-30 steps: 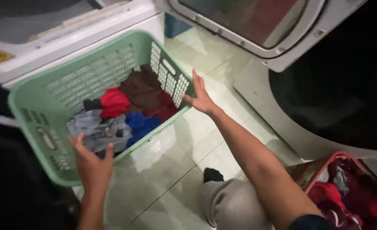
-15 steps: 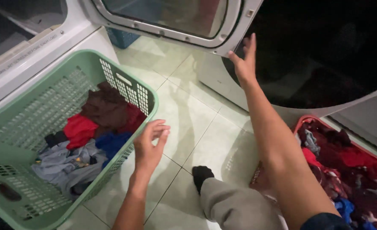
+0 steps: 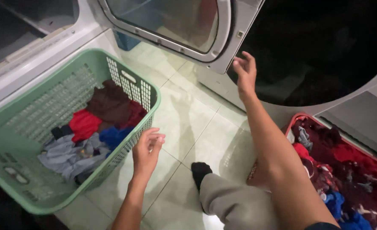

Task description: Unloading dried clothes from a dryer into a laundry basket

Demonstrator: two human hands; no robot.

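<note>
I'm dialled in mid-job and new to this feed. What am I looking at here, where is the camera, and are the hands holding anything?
There is one view, from a camera worn on the person's head, looking down. No robot: two bare hands. The left hand hovers, empty, beside the rim of a green laundry basket that holds mixed clothes. The right hand reaches up at the edge of the open round door of a front-loading machine, whose dark drum gapes beside it. A red basket full of clothes sits at lower right. The person's knee and dark sock rest on the pale tiled floor.
</note>
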